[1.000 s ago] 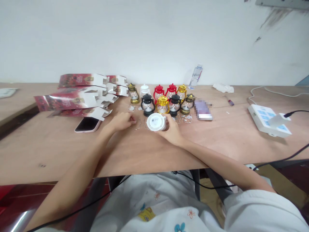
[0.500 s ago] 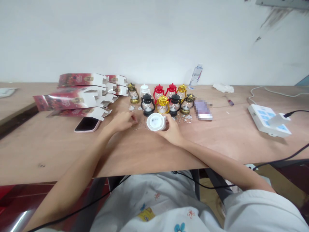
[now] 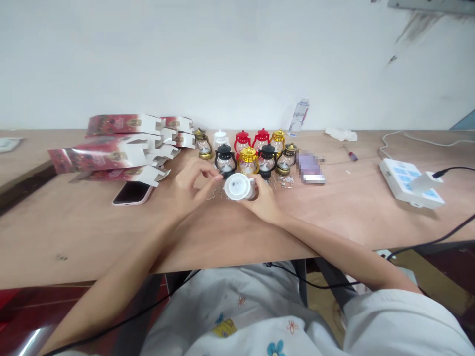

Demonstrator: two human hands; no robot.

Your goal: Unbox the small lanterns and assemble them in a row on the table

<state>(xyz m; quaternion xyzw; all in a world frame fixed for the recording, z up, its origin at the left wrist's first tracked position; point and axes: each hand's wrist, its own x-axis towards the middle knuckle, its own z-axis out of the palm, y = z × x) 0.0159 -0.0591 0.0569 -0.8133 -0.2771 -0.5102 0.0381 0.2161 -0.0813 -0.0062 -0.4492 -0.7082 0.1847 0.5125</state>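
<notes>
My right hand (image 3: 265, 201) grips a white toy lantern (image 3: 237, 187) on its side, its round base turned toward me. A small dark spot shows on the base. Just left of it, my left hand (image 3: 193, 188) has thumb and forefinger pinched together; whatever is between them is too small to make out. Behind stand several upright lanterns, among them a black lantern (image 3: 225, 160), a gold lantern (image 3: 248, 160), a red lantern (image 3: 243, 142) and a bronze lantern (image 3: 285, 160). Thin wire handles (image 3: 211, 194) and small metal bits (image 3: 287, 182) lie around the held lantern.
Red-and-white cardboard boxes (image 3: 107, 155) are piled at the left, with a phone (image 3: 132, 193) in front. On the right are a blurred purple item (image 3: 310, 167), a screwdriver (image 3: 351, 154), tissue (image 3: 340, 134) and a power strip (image 3: 403, 180). A plastic bottle (image 3: 299, 117) stands by the wall.
My left hand has risen from the tabletop and moved right, its pinched fingertips now close to the white lantern's base. My right hand keeps holding the lantern in nearly the same spot.
</notes>
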